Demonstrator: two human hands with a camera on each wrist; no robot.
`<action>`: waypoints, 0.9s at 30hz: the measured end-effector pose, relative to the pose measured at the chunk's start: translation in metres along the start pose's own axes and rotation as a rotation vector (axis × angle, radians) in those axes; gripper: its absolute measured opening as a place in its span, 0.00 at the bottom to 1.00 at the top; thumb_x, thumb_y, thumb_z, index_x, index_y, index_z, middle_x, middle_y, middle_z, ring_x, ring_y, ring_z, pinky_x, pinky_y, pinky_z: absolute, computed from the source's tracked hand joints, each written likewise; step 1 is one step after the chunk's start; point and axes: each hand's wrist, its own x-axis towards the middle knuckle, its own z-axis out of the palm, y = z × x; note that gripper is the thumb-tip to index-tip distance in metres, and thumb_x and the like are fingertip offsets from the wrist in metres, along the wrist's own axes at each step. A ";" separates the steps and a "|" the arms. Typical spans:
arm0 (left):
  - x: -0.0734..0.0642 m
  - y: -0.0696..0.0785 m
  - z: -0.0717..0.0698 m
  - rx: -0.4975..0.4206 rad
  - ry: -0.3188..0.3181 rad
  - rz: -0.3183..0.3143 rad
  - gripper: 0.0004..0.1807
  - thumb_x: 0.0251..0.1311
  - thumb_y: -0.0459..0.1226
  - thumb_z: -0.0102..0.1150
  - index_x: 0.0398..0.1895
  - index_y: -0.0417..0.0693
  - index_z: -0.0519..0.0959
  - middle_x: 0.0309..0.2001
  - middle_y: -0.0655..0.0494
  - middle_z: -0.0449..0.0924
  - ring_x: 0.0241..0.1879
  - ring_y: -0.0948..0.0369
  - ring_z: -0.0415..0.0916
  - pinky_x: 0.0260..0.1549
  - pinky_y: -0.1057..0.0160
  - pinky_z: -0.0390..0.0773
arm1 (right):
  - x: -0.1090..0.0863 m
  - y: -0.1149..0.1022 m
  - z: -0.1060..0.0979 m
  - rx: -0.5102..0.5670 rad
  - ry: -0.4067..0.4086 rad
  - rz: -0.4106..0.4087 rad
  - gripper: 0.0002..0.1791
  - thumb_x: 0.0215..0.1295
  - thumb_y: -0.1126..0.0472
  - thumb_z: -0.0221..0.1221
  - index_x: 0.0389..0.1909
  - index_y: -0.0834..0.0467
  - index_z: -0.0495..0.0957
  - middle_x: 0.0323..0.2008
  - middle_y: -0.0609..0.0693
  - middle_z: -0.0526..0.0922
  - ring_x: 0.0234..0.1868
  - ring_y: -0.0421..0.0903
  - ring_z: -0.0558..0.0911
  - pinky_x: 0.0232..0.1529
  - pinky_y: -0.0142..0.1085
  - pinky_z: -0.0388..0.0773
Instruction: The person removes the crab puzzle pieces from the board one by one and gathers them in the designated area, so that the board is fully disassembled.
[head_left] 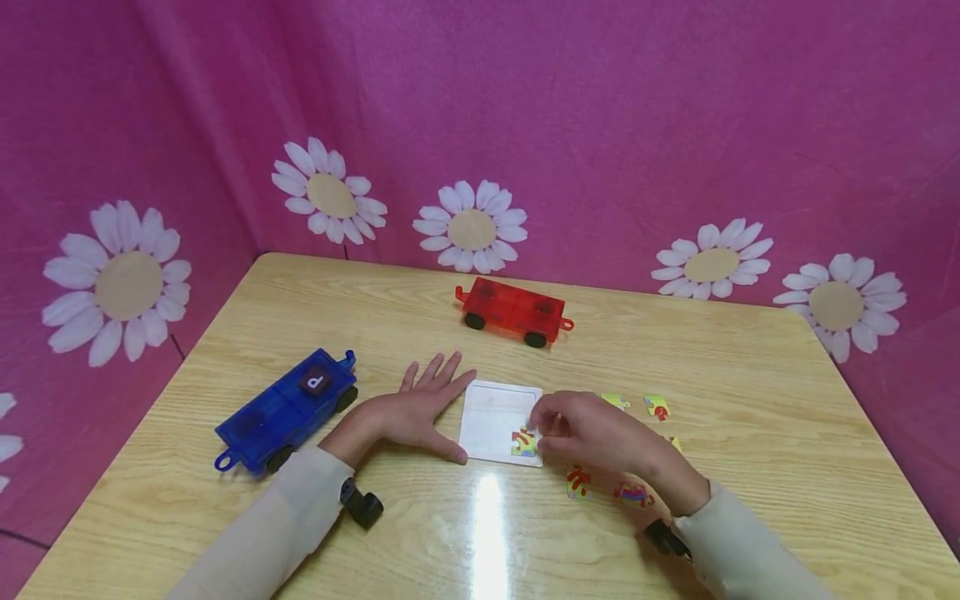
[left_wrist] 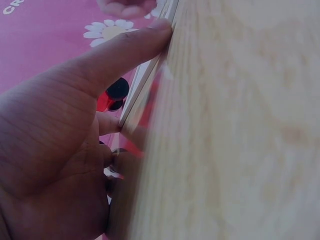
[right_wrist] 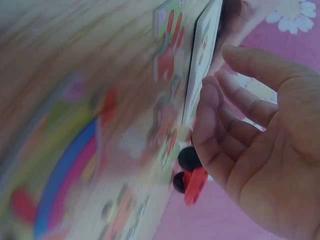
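Observation:
A square white puzzle tray lies flat on the table, with one jigsaw piece in its near right corner. My left hand has its fingers spread; the thumb and index fingertips rest at the tray's left edge, and the left wrist view shows the thumb against the rim. Just over the tray's right edge hovers my right hand, close beside the piece. In the right wrist view its fingers bend loosely, the thumb stands apart from them, and nothing lies between.
Several loose jigsaw pieces lie right of the tray, among them a red-figured piece and a rainbow piece; my right hand partly hides others. A red toy wagon stands behind the tray, a blue wagon at left. A pink curtain borders the table.

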 end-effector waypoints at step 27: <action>0.000 -0.002 0.000 -0.011 -0.002 0.005 0.68 0.51 0.67 0.70 0.85 0.55 0.39 0.82 0.51 0.20 0.78 0.53 0.12 0.70 0.43 0.16 | 0.021 -0.008 0.014 -0.077 -0.012 0.081 0.17 0.57 0.58 0.76 0.44 0.53 0.81 0.36 0.42 0.78 0.35 0.43 0.76 0.38 0.37 0.78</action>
